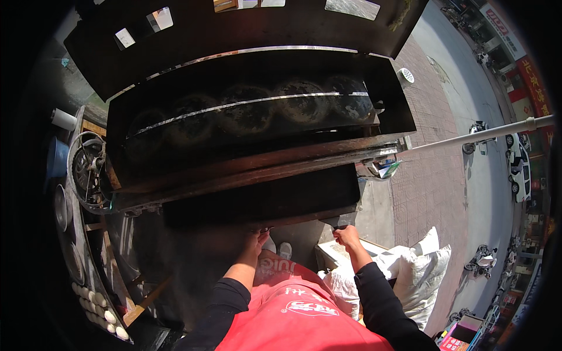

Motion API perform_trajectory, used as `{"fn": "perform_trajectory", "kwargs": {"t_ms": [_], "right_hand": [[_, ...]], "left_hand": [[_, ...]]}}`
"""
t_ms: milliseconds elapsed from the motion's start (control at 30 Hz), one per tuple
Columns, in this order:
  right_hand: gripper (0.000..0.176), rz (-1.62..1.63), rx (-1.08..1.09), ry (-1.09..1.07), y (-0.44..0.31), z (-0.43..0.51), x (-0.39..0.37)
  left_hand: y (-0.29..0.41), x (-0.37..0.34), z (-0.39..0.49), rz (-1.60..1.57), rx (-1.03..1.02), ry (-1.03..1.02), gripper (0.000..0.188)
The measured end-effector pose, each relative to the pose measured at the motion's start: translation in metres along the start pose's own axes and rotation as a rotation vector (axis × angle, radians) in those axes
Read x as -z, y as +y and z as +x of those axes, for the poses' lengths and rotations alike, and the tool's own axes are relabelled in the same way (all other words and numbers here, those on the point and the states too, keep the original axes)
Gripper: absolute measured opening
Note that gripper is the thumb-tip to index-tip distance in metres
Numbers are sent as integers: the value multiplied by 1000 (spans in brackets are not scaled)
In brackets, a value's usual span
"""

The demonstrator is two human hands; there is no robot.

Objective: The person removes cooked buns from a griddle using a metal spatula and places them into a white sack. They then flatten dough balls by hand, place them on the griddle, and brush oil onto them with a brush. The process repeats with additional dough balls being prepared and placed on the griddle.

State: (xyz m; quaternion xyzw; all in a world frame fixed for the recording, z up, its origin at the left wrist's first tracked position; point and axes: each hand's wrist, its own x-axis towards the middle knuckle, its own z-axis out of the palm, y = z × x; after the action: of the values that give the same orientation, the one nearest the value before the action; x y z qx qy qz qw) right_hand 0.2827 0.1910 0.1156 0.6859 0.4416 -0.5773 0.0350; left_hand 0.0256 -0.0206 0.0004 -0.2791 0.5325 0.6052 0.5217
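Before me is a long black metal oven (254, 166) with its lid (303, 26) raised. Below its front edge a dark drawer-like tray (263, 193) juts out towards me. My left hand (260, 240) is closed at the middle of the tray's front edge, on what looks like a small handle (264, 230), mostly hidden by the fingers. Farther right, my right hand (347, 237) grips the dark handle of a flat metal scraper (330, 223), whose blade lies by the tray's front edge. Inside the oven, several round worn patches (303, 103) sit under a bright strip of light.
On the left, a spoked wheel (90, 171) stands beside a shelf with metal bowls (63, 207) and several pale dough rounds (100, 299). White sacks (421, 276) and a box (325, 252) stand at my right. A pale pole (478, 136) reaches out over the pavement.
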Motion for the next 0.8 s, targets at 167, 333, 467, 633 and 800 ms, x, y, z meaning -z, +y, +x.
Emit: {"fn": "perform_trajectory", "kwargs": {"t_ms": [167, 333, 467, 633, 800], "right_hand": [[18, 30, 15, 80, -39, 25, -22], [27, 48, 63, 187, -66, 45, -33], [31, 196, 101, 243, -62, 27, -34], [22, 728, -57, 316, -39, -20, -1], [27, 1066, 326, 445, -63, -15, 87]], "left_hand": [[37, -25, 23, -82, 2, -114, 20], [69, -47, 51, -164, 37, -194, 24], [92, -62, 70, -114, 130, -154, 17], [113, -52, 56, 241, 84, -42, 27], [133, -13, 27, 519, 48, -3, 49]]}}
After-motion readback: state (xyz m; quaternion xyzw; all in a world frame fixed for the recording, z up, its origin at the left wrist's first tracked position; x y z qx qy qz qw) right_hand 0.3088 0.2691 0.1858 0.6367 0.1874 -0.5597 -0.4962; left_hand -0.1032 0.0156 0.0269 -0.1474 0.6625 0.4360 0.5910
